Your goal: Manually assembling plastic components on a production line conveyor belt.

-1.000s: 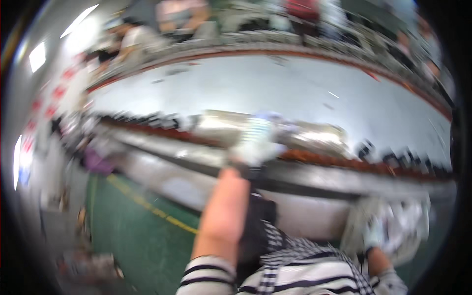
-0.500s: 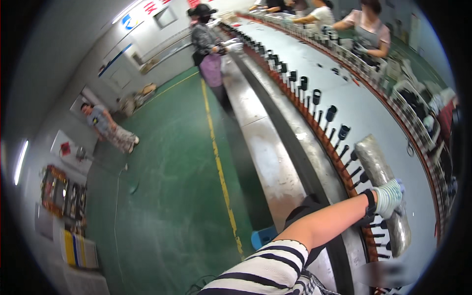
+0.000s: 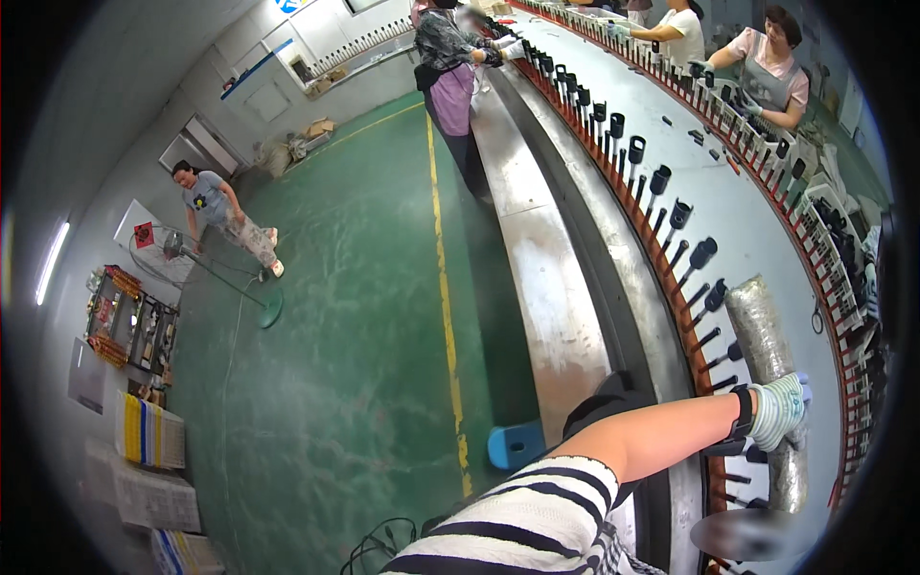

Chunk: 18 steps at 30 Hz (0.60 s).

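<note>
My left hand (image 3: pixel 778 410), in a white and pale-green striped glove with bluish fingertips, is closed around the middle of a long, roll-shaped bundle (image 3: pixel 760 331). Shiny, crinkled plastic wraps this bundle, and its contents cannot be made out. It lies lengthwise over the pale tabletop, beside a row of upright pegs. Black cup-shaped parts (image 3: pixel 681 213) sit on several pegs along the reddish-brown rail (image 3: pixel 671 283); other pegs near my wrist carry none. My right hand does not show.
Across the pale tabletop (image 3: pixel 661 144), co-workers handle parts by white baskets (image 3: pixel 832 213). Scissors (image 3: pixel 816 321) lie near the far rail. A metal bench (image 3: pixel 546 287) runs along the near side, by a blue stool (image 3: pixel 515 446). A person stands beside a floor fan (image 3: pixel 269 305).
The view has shifted, so the room sits lower and the table farther right. My left hand keeps its hold on the bundle, which now appears more upright in the picture.
</note>
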### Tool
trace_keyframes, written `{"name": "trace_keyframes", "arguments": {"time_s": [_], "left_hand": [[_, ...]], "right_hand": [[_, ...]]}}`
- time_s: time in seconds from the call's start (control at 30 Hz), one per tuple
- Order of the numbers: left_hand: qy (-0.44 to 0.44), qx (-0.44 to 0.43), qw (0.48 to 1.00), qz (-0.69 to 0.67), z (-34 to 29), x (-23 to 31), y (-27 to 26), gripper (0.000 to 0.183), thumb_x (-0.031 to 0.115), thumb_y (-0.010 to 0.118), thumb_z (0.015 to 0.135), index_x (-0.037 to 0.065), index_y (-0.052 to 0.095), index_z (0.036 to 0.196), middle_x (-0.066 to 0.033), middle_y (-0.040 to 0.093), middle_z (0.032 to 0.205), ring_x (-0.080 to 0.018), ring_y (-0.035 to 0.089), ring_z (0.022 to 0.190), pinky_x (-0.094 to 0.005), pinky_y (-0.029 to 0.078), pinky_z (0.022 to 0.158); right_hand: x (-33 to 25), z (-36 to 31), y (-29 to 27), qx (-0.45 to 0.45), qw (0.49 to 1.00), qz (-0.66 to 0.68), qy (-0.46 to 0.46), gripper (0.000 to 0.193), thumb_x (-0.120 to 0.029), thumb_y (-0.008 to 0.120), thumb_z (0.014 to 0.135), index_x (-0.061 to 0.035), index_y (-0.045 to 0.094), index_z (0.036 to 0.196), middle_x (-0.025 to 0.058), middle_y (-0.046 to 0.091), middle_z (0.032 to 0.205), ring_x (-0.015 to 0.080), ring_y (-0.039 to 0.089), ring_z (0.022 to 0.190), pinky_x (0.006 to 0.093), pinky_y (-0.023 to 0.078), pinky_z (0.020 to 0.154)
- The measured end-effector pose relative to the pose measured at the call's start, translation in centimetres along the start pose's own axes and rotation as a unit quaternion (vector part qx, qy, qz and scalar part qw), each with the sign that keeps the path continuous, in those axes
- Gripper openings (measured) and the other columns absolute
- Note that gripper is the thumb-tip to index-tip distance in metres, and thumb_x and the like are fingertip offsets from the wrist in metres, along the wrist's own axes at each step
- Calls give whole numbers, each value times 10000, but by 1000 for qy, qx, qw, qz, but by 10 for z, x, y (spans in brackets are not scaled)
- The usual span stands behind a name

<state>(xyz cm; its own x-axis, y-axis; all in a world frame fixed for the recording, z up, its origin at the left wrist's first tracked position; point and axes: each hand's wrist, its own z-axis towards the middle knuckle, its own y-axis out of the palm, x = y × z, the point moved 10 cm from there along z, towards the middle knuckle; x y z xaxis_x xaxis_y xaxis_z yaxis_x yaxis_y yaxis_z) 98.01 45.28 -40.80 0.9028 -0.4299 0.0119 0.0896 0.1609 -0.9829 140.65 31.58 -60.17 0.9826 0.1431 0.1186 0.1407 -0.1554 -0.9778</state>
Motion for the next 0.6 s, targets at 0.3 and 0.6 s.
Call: {"name": "trace_keyframes", "arguments": {"time_s": [0.3, 0.6], "left_hand": [[-23, 85, 991, -104, 6, 30, -3, 475, 207, 752, 735, 270, 758, 1206, -86, 733, 1166, -329, 627, 1190, -496, 500, 1001], [9, 96, 987, -132, 19, 45, 1, 668, 143, 809, 626, 162, 712, 1286, -41, 649, 1356, -309, 533, 1269, -449, 416, 1136]], "right_hand": [[52, -6, 80, -166, 982, -35, 79, 532, -248, 544, 1014, -98, 482, 1520, 190, 513, 1536, 359, 487, 1411, 445, 406, 1156], [147, -66, 113, 18, 969, 171, 176, 459, -100, 676, 840, -138, 649, 1296, 298, 576, 1212, 478, 598, 1114, 525, 510, 962]]}}
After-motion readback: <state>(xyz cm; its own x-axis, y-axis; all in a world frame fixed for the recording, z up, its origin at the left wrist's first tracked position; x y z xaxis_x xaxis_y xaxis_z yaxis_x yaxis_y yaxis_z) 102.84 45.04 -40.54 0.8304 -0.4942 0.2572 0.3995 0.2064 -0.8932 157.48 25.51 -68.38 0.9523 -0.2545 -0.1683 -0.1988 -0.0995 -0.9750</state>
